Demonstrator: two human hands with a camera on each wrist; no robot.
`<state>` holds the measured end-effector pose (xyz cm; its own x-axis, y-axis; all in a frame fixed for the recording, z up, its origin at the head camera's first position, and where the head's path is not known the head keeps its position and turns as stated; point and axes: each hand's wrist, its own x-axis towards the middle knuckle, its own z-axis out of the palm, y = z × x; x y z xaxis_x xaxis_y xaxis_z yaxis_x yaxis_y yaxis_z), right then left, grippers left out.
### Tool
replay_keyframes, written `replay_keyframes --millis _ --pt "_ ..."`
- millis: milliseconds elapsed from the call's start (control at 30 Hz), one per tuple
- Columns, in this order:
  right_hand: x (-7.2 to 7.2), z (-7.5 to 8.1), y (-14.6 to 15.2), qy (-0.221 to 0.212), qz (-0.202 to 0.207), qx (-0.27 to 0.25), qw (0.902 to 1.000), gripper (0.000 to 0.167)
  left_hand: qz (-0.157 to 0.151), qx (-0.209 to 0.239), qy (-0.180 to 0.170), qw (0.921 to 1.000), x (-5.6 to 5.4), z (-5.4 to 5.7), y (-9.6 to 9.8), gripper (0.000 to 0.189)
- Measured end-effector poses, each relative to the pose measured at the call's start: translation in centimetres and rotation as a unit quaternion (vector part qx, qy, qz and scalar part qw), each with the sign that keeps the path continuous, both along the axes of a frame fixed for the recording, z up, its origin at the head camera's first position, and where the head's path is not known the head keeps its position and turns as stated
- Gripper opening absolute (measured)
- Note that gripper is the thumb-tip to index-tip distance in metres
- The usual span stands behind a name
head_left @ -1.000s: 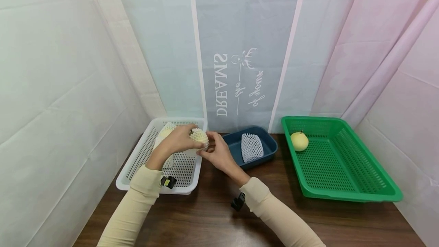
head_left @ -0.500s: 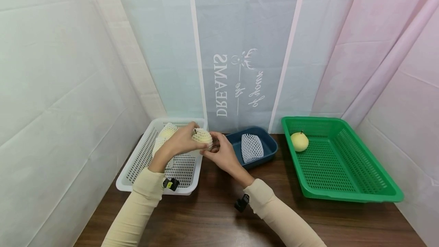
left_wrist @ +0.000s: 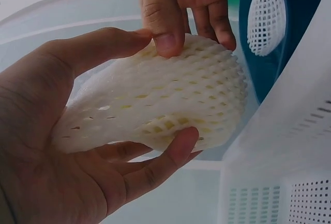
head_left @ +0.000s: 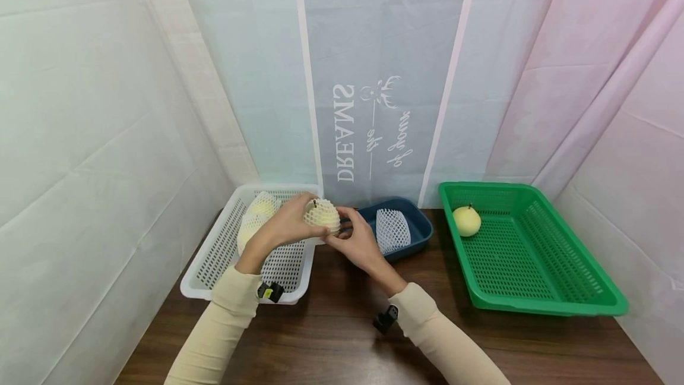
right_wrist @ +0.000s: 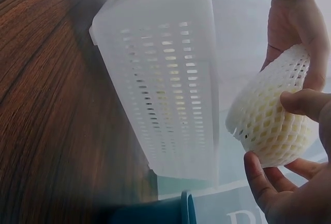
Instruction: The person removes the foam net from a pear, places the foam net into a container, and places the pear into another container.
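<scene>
A pale yellow pear in a white foam net sleeve [head_left: 322,217] is held up between both hands, over the right edge of the white basket [head_left: 306,269]. My left hand [head_left: 291,223] grips it from the left; in the left wrist view, thumb and fingers curl round the netted pear [left_wrist: 170,100], whose loose sleeve end lies towards the palm. My right hand [head_left: 359,241] holds the opposite side, thumb on one face and fingers on the other, as the right wrist view shows on the sleeve [right_wrist: 271,123]. The dark stem pokes up in the head view.
More netted pears [head_left: 256,218] lie in the white basket's left part. A blue tray [head_left: 422,226] at the back middle carries a foam net [head_left: 392,230]. On the right, a green basket [head_left: 534,260] contains one bare pear [head_left: 466,221]. A printed curtain [head_left: 369,46] hangs behind.
Both hands have shifted a little to the right with the netted pear. The pear has turned so that its stem and net opening face up more.
</scene>
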<state>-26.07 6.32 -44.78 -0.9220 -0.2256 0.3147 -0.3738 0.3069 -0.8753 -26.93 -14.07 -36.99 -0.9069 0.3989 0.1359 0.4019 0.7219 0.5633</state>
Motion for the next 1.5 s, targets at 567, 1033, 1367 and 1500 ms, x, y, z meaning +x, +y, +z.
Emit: replay_keyframes --millis 567,1033,1367,1500 --pt "0.3 -0.2 2.0 -0.036 0.0 -0.016 0.9992 0.073 0.005 0.019 -0.013 0.9997 1.0 -0.2 0.6 0.08" --pt "0.5 0.0 3.8 -0.056 0.024 -0.041 0.9973 0.07 -0.035 0.064 -0.033 0.9968 1.6 -0.4 0.8 0.086" --pt "0.8 0.1 5.0 -0.055 0.049 -0.063 0.9953 0.068 -0.041 0.107 -0.017 0.9933 1.9 -1.0 1.5 0.073" --pt "1.1 0.2 5.5 -0.057 0.058 -0.071 0.9942 0.067 -0.039 0.124 -0.01 0.9914 2.0 -1.5 1.9 0.071"
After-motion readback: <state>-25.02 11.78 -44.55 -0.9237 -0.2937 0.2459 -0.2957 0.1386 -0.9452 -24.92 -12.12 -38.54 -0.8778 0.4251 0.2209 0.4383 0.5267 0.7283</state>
